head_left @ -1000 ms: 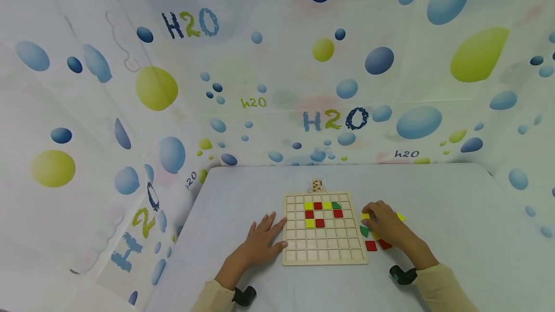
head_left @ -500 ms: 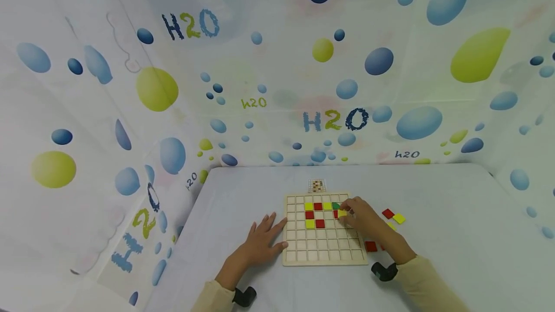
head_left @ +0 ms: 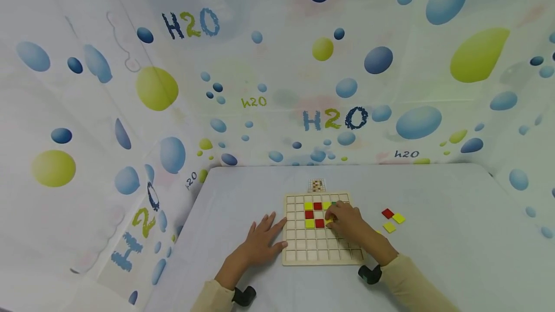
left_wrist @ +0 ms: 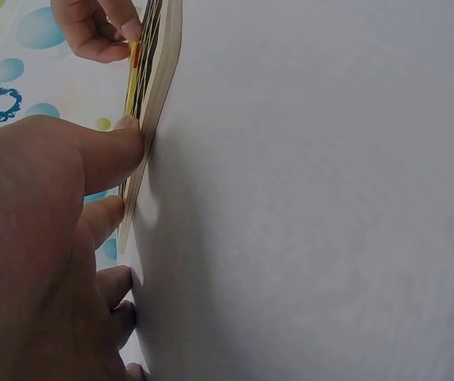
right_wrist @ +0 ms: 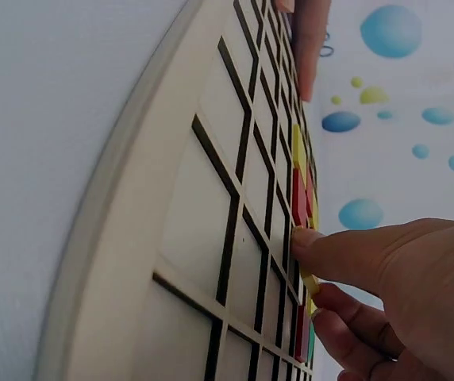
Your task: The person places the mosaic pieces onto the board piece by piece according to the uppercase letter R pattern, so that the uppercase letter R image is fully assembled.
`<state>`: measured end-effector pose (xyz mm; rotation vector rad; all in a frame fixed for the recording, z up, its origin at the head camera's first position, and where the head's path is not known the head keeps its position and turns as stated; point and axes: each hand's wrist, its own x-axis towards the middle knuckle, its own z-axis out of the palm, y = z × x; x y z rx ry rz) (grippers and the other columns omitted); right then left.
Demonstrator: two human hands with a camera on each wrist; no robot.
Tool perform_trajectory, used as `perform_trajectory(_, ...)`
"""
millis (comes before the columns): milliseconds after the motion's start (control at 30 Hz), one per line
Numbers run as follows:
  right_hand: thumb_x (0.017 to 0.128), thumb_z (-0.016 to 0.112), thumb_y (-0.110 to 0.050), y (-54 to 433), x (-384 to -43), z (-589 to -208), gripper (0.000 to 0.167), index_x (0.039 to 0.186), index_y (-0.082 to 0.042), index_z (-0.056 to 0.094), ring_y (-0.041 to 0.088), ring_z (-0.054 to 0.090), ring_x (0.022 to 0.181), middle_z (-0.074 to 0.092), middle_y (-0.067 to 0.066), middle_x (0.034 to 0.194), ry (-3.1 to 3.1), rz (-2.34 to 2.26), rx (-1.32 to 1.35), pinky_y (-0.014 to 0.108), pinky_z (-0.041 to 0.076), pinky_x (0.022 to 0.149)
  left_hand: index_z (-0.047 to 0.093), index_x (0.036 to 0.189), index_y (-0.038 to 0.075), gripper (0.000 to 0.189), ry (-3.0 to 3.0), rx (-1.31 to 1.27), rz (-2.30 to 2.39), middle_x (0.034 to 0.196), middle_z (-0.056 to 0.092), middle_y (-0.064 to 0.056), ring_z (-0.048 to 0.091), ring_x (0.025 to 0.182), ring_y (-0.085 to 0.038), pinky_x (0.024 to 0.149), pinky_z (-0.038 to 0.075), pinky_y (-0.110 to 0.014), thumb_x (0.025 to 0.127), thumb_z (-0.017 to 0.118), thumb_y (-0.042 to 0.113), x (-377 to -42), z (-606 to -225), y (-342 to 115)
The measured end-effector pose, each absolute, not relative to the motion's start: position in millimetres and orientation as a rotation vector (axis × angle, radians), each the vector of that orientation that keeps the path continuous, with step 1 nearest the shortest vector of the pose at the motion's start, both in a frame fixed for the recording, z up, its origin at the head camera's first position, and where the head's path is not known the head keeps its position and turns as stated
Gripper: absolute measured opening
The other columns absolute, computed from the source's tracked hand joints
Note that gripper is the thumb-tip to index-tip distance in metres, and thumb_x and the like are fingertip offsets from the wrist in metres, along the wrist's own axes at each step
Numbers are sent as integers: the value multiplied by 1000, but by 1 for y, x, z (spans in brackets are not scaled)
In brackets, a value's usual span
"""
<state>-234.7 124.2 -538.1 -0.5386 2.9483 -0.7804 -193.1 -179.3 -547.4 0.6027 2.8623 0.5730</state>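
A wooden grid board (head_left: 303, 257) lies on the white cloth, with red, yellow and green tiles in its upper cells. My right hand (head_left: 350, 221) is over the board and pinches a yellow tile (right_wrist: 309, 281) between thumb and fingers. That tile is beside a seated red tile (head_left: 319, 224); the hand covers some neighbouring tiles in the head view. Fingers spread, my left hand (head_left: 261, 241) rests along the board's left side. Its thumb (left_wrist: 116, 155) touches the board's edge in the left wrist view.
Right of the board lie loose tiles: a red one (head_left: 388, 213), a yellow one (head_left: 399, 218) and another yellow one (head_left: 389, 227), others partly hidden by the right arm. A small pattern card (head_left: 316, 185) sits beyond the board's far edge. A printed curtain (head_left: 277, 61) hangs behind.
My right hand has moved left from the loose tiles onto the board, carrying a yellow tile past the green and red ones. The left hand has stayed in place.
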Motion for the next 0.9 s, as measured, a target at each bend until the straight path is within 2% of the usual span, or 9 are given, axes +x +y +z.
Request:
perform_trajectory(200, 91, 85, -20, 123, -230, -533, 18, 99, -20, 69, 18, 52, 95, 61, -6, 95, 2909, -796, -513, 44, 41, 82, 41, 164, 20, 69, 2859, 590, 570, 172, 28, -19, 24, 160, -44, 123, 18, -73, 105, 59, 50, -192, -545, -179)
perform_trajectory(467, 91, 85, -22, 124, -228, -532, 16, 96, -19, 70, 18, 53, 92, 61, -5, 94, 2965, -720, -543, 40, 42, 77, 40, 164, 19, 69, 2849, 597, 582, 172, 28, -20, 23, 160, -45, 123, 17, -73, 105, 58, 50, -194, -546, -179)
perform_trajectory(767, 94, 81, -14, 126, -226, -535, 13, 102, -19, 72, 20, 57, 98, 66, -1, 104, 2975, -721, -608, 39, 40, 77, 41, 163, 19, 69, 2847, 573, 594, 172, 28, -19, 23, 160, -44, 123, 16, -73, 105, 61, 49, -192, -544, -177)
perform_trajectory(900, 95, 80, -12, 128, -225, -534, 13, 100, -20, 72, 19, 57, 99, 65, -3, 103, 2969, -725, -619, 39, 40, 79, 41, 163, 20, 69, 2843, 561, 602, 173, 28, -19, 23, 160, -44, 124, 15, -73, 104, 61, 49, -191, -542, -177)
